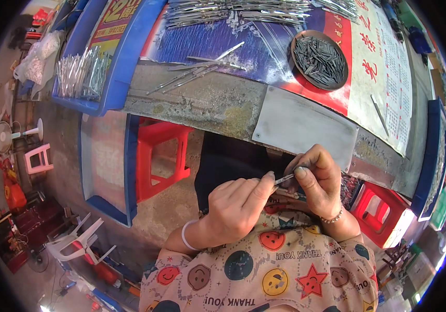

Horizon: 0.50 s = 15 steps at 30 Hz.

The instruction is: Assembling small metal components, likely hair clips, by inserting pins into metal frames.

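Pinching a thin metal piece (284,179) near the shirt

The left hand (241,203) squeezes one end of the thin metal piece between thumb and finger. The right hand (316,182) grips the other end, with its thumb pressed close. The piece is up in the air, in front of the patterned shirt (285,270) and near the edge of the table (192,99). Fingers cover both ends, so its full shape is hidden. Something silver shows just under the hands, but I cannot tell if it is part of the same piece.

On the table, a round brown bowl (304,78) holds lots of small dark bits (321,60), too tiny to make out one by one. A flat metal plate (301,125) lies at the table's edge. The big pile of silver pieces (238,13) is cut off at the top, and so is the blue bin (119,78). Under the table is a dark shape (233,161), hard to make out. The right arm partly hides a red stool (397,223).
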{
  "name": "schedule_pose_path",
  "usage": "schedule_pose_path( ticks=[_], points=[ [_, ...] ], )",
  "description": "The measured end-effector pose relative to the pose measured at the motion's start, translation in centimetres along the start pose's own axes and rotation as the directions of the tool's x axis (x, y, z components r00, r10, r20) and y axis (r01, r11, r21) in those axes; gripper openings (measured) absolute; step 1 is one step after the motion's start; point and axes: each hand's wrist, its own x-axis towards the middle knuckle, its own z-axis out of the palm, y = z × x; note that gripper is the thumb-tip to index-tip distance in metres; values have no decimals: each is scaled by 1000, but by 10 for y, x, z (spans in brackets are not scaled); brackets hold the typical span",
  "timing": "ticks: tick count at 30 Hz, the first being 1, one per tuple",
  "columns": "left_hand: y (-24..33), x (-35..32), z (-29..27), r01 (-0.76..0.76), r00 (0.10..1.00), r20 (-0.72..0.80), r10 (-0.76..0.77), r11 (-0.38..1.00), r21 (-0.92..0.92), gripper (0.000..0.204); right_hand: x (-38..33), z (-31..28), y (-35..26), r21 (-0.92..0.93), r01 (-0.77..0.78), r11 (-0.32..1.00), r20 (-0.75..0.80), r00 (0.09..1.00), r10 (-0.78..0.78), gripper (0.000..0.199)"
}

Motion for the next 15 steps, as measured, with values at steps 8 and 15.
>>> schedule_pose_path(
  ticks=[8, 15],
  points=[
    [-2, 3, 3, -95, 995, 3, 96, 986, 138, 41, 0, -3, 6, 116, -59, 991, 22, 998, 57, 12],
    [4, 14, 0, -132, 991, 33, 128, 970, 204, 37, 0, -6, 7, 201, -59, 978, 19, 998, 57, 13]
  ],
)
